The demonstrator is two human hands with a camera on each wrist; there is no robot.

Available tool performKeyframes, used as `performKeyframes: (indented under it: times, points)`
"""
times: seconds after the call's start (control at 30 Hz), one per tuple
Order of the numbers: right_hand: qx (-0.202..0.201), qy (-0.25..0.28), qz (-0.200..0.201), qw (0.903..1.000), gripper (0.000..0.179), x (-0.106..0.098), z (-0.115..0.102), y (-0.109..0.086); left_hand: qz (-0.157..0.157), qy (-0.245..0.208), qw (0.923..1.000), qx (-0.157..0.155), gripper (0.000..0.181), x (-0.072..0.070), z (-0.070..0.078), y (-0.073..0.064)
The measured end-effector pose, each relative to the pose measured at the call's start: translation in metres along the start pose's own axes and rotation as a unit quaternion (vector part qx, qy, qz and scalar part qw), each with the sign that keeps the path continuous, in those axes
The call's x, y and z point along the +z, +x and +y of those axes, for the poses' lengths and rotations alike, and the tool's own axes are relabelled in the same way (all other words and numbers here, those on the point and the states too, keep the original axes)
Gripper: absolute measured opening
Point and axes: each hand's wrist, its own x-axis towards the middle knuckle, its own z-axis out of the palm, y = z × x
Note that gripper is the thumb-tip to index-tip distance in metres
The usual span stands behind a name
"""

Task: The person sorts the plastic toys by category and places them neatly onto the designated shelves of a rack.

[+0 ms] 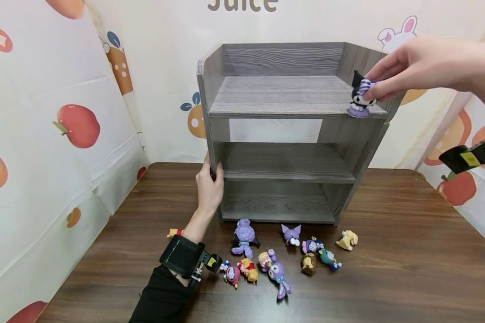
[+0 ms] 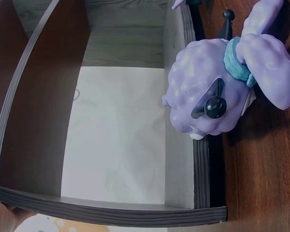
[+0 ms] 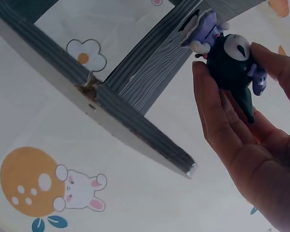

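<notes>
A grey wood-grain shelf unit (image 1: 283, 96) stands on the table. My right hand (image 1: 424, 67) pinches a black-and-white figurine (image 1: 360, 99) with purple trim and base, at the right front edge of the top board. In the right wrist view, thumb and fingers hold the figurine (image 3: 229, 60) beside the board's edge; I cannot tell whether its base touches. My left hand (image 1: 210, 188) grips the edge of the unit's left side panel, thumb and fingers on either side. In the left wrist view only a bit of that hand (image 2: 5, 217) shows.
Before the unit lie several small figurines: a large purple one (image 1: 244, 233), a purple-eared one (image 1: 292, 235), a yellow one (image 1: 347, 240), a long-eared purple one (image 1: 279, 278) and a brown one (image 1: 309, 264). A fruit-printed cloth (image 1: 36, 67) covers the walls around the wooden table (image 1: 408, 269).
</notes>
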Motion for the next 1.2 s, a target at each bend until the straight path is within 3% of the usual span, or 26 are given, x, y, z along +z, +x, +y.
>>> performKeyframes:
  times: [0.37,0.6,0.83,0.97,1.2]
  points:
    - [0.008,-0.022,0.025,0.9994,0.051,0.0,-0.01,0.009,0.001,0.0,1.0,-0.001,0.043,0.0,-0.001,0.001]
    - [-0.009,-0.125,0.035,0.9915,0.047,0.001,-0.017,0.014,0.0,0.0,1.0,0.001,0.043,0.0,-0.002,0.001]
    - [-0.06,-0.213,0.025,0.9748,0.042,0.001,-0.025,0.021,0.002,0.005,1.0,0.007,0.045,0.005,-0.038,0.001]
    - [-0.079,-0.239,0.008,0.9676,0.042,-0.002,-0.026,0.025,0.001,0.008,0.9999,0.01,0.046,0.005,-0.038,0.0]
    - [-0.093,-0.243,-0.003,0.9656,0.037,-0.005,-0.024,0.029,0.001,0.007,1.0,0.004,0.046,0.005,-0.039,0.0]
